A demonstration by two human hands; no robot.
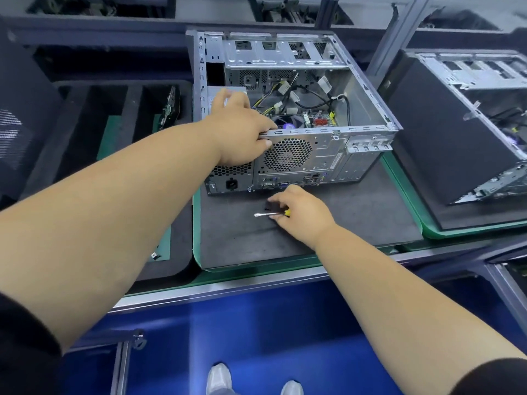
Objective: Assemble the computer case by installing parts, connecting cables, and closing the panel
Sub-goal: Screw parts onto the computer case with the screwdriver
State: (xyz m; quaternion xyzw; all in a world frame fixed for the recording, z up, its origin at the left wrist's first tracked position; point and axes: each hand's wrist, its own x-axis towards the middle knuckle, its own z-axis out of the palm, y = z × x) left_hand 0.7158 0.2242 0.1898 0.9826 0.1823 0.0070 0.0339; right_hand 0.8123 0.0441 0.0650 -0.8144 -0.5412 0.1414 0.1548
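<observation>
Computer case (299, 109) lies on its side on the dark foam mat (356, 218), side panel off, rear plate facing us. Only the head view here.

Our left hand (242, 132) grips the top rear edge of the case: thumb on the outer plate beside the fan grille (288, 155), fingers over the edge toward the power supply (228, 94). Our right hand (299, 212) is on the mat just in front of the rear ports, fingers curled round a small screwdriver (271, 214) with a yellow bit of handle showing. A small dark speck, likely a screw (267, 208), lies just beside the shaft; too small to confirm.

Judgement: we're picking up the driver to fasten something at the rear. To do it well, we keep the left hand bracing the case so it can't slide, seat the tip squarely before turning, and mind the loose cables (308, 92) inside. A second case (470, 109) sits well apart on the right.
</observation>
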